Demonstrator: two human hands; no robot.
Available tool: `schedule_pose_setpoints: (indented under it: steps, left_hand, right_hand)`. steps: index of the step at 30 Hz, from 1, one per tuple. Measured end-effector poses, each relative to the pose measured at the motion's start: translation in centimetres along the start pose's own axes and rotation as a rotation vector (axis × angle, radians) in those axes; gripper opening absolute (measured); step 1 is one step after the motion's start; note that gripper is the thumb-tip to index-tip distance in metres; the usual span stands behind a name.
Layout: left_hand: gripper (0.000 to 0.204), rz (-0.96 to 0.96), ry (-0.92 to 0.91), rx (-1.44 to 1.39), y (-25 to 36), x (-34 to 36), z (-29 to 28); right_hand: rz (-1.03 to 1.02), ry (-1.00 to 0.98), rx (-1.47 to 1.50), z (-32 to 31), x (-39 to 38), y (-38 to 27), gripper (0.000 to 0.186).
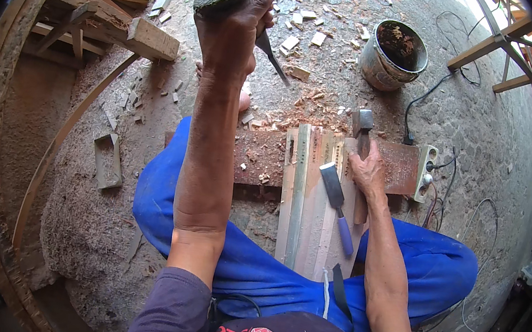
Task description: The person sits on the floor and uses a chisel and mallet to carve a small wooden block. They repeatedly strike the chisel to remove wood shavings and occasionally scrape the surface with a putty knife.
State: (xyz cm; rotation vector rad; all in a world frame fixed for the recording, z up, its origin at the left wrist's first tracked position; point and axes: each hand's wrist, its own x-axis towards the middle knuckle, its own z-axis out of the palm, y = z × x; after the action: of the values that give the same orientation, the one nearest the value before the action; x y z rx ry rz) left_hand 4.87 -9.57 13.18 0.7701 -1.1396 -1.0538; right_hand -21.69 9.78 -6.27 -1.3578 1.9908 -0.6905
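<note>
My left hand [245, 29] is raised, its fingers closed around a chisel [272, 56]. A dark, rough, round end shows above the fist, and a narrow dark blade points down to the right below it. My right hand [369, 169] is closed around the wooden handle of a hammer [363, 121], close under its metal head. The hammer rests over the right side of several long wooden strips [311, 204] laid side by side, with rows of small dark slots or marks near their far ends. Between them, a wide chisel [338, 204] with a purple-blue handle lies on the strips.
A low reddish-brown plank [257, 155] runs crosswise beneath the strips, scattered with chips. At its right end is a white power strip [425, 174] with cords. Beyond stand a dirty bucket [394, 56] and loose wood offcuts [318, 39]. Timber [152, 39] juts in at left.
</note>
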Motion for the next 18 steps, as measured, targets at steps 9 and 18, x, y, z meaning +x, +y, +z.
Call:
schedule_pose_setpoints:
  steps: [9,18]
  left_hand:
    - [0.024,0.306,0.102,0.239,9.9,-5.0,-2.6]
    - [0.025,0.161,0.288,0.065,10.0,-9.6,-3.5]
  right_hand:
    - [-0.224,-0.267,-0.051,-3.8,0.7,-3.3,0.05]
    - [0.001,-1.108,0.152,-1.6,-5.6,-7.9,0.034]
